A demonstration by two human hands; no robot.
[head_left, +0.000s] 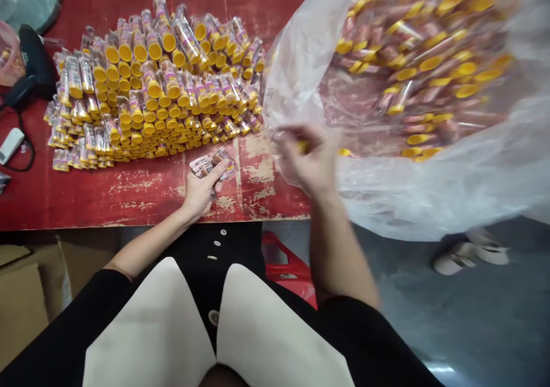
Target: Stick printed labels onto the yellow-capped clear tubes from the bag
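The left hand [200, 193] pinches printed cards [201, 165] over the worktop [141, 195]; the right hand [315, 160] blurs at the plastic bag [296, 60], its fingers' grip impossible to tell. Farther back, stacked yellow-capped tubes [151, 86] look light, stiff and slippery, probably best held mid-barrel.

We see a red table [86, 206] with pale worn patches, and clear tubes [150, 78] with yellow caps [140, 53]. We find the plastic bag [408, 195] milky white and the cards [201, 166] pale pink with dark print, while the clothing [240, 246] is black with 2 white collar flaps [146, 324].
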